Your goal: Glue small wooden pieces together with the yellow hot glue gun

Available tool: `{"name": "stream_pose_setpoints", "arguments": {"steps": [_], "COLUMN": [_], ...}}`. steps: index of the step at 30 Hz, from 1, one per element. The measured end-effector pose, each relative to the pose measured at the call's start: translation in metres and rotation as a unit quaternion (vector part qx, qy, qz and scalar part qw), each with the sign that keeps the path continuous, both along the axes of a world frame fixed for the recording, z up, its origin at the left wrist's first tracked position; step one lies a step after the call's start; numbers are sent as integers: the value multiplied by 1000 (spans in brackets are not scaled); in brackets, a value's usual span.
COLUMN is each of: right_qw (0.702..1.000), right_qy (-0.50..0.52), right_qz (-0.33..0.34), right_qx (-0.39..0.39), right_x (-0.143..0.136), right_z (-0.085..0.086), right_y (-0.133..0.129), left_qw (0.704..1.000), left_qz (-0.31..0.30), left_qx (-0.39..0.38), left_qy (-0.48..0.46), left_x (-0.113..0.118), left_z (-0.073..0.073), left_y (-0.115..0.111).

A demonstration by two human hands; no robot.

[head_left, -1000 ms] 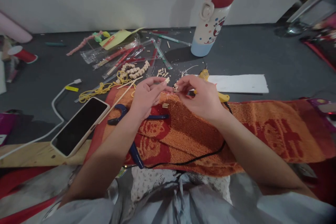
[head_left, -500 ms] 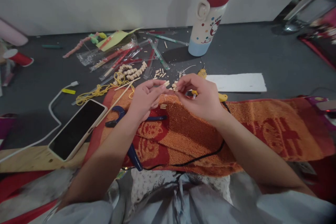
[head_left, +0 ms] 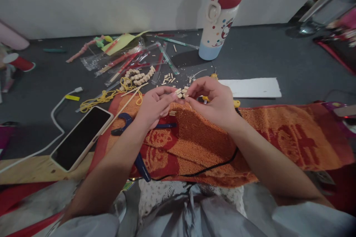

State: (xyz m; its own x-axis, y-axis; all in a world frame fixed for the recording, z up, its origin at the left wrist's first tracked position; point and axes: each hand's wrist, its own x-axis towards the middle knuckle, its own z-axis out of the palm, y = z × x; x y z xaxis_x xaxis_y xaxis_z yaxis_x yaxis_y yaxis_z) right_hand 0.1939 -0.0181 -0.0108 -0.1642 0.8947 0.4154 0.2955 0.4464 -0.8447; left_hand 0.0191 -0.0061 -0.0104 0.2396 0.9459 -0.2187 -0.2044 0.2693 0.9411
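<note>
Between my fingertips is a small cluster of short cut wooden stick pieces [head_left: 179, 94]. My left hand [head_left: 155, 106] pinches its left side between thumb and fingers. My right hand [head_left: 213, 100] closes thumb and forefinger at its right end. Both hands hover over the orange towel [head_left: 205, 133]. Just below them, several short wooden pieces [head_left: 172, 113] lie on the towel. Blue-handled pliers [head_left: 142, 166] rest partly beneath my left hand and forearm. A yellow tool [head_left: 236, 103], mostly hidden behind my right hand, has a black cord near it.
Loose cut pieces [head_left: 168, 79] and a zigzag wooden chain [head_left: 143, 77] lie beyond the hands. Yellow string [head_left: 97, 100], a phone [head_left: 82, 139] and a white cable [head_left: 57, 114] are at left. A bottle [head_left: 215, 29] stands behind; a white strip [head_left: 250, 88] lies right.
More of the wooden cluster now shows between my fingertips, its pieces lying close together. My right hand has shifted very slightly; the other things stay in place.
</note>
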Motion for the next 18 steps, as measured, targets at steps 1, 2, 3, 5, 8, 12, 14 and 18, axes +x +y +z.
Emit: {"name": "stream_pose_setpoints", "arguments": {"steps": [1,2,3,5,8,12,14,18], "right_qw": [1000,1000,1000,1000,1000,1000,999,998], "right_qy": [6,11,15,21,23,8,0,-9], "right_qz": [2,4,4,4,2,-3,-3,-7], "right_qx": [0,1,2,1,2,24,45,65], "right_x": [0,0,-1,-1,-1,1,2,3], "right_z": [0,0,0,0,0,-2,-3,-5], "right_y": [0,0,0,-1,-1,0,0,1], "left_qw": [1000,1000,1000,1000,1000,999,999,998], "left_qz": [-3,-6,-9,-14,-21,-36,-43,-50], "left_qx": [-1,-1,-2,-3,-2,-2,-5,-7], "left_qy": [-1,-1,-2,-1,2,13,21,34], "left_x": [0,0,0,0,0,-1,-1,-1], "left_z": [0,0,0,0,0,-1,-1,-1], "left_y": [0,0,0,1,1,1,2,1]}}
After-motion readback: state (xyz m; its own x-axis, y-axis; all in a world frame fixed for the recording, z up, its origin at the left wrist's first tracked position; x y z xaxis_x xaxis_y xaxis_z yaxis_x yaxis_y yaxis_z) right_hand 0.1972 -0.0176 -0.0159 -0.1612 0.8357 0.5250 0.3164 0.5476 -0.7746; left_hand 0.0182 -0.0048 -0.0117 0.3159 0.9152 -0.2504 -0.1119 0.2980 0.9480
